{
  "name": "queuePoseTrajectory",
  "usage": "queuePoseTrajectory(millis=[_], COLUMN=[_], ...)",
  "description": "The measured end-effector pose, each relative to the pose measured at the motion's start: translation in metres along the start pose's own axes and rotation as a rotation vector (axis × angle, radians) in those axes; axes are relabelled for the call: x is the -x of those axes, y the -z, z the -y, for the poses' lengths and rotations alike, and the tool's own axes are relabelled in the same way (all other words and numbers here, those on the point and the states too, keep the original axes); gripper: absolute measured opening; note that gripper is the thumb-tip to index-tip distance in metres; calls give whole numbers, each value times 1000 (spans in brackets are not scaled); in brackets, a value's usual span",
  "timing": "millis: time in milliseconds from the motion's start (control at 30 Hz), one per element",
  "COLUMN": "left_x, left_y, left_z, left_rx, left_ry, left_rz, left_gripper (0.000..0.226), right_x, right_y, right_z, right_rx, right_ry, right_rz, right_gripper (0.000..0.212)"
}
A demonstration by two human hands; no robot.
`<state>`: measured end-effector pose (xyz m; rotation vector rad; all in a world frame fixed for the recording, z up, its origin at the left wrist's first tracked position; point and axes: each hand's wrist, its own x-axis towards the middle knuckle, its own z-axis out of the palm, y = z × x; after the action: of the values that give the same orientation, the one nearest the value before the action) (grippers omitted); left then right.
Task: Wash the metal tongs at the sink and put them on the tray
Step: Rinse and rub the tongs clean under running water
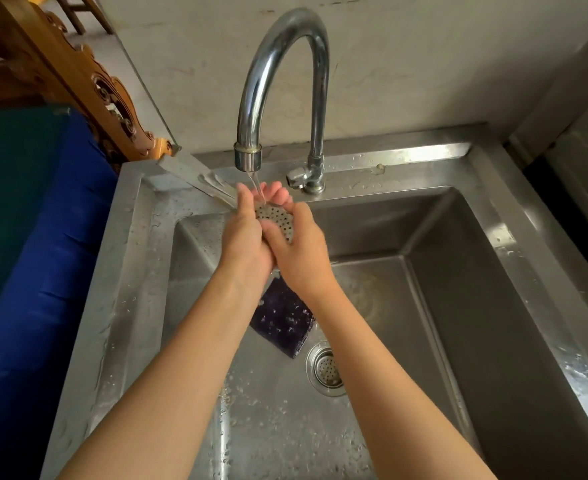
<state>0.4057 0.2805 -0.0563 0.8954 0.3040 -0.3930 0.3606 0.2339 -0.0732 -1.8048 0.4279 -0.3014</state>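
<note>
The metal tongs show only as a perforated steel head between my two hands, under the thin stream from the curved tap. My left hand wraps round the tongs from the left, fingers pointing up. My right hand cups the perforated head from the right, its thumb lying across it. The rest of the tongs is hidden by my hands. Both hands are over the back left of the steel sink.
A dark purple sponge lies on the sink floor under my wrists, beside the drain strainer. A blue and green surface borders the sink on the left, with carved wood behind it. The wet rim runs along the right.
</note>
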Motion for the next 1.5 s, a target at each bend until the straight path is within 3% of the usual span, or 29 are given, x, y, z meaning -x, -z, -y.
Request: queuePoseTrajectory(millis=[100, 200, 267, 333, 400, 433, 567, 700, 767, 833, 867, 967, 1167, 1300, 1367, 1433, 1500], left_x=[1, 14, 28, 34, 28, 23, 13, 3, -1, 1, 2, 7, 27, 30, 29, 25, 21], left_y=[2, 16, 33, 44, 46, 42, 27, 25, 28, 32, 34, 39, 37, 38, 41, 46, 51], left_z=[-10, -12, -16, -24, -32, -35, -37, -42, -42, -39, -37, -32, -23, -24, -25, -28, -31], left_rx=[-64, -340, -697, -1200, -1674, -1828, -2084, -2027, -1938, -1847, -1814, -1750, -1641, -1592, -1578, -1546, -1504], left_ry=[29, 3, -180, -486, -689, -702, -700, -743, -746, -744, -737, -742, -775, -774, -764, -745, -734], left_rz=[-31, -111, -168, -187, -57, 50, 206, 125, 83, 37, 11, -71, -263, -277, -291, -321, -367], left_gripper=[43, 24, 50, 77, 83, 80, 55, 30, 26, 26, 26, 26, 34, 36, 36, 34, 31], right_x=[3, -4, -12, -16, -20, -22, -25, -27, -31, -31, -30, -24, -28, -30, -32, -29, -27], right_y=[1, -1, -1, 2, 3, 1, 3, 15, 17, 18, 19, 16, -10, -29, -33, -34, -34], right_z=[-2, 2, 4, 7, 10, 12, 22, 24, 14, 2, -2, -2, 2, 9, 11, 16, 16], right_rx=[-48, -85, -33, 1, 34, 53, -5, -233, -36, 273, 293, -22, 94, 61, 132, 97, 54], right_ry=[46, 58, 63, 61, 70, 68, -27, -89, -75, -102, -131, -174, -77, -98, -86, -3, 87], right_rz=[20, -88, -109, -98, -58, -41, -54, -140, -177, -57, 41, 258, -81, -302, -239, -38, 91], right_gripper=[35, 28, 27, 27, 28, 29, 38, 38, 35, 38, 41, 45, 27, 44, 38, 12, 37])
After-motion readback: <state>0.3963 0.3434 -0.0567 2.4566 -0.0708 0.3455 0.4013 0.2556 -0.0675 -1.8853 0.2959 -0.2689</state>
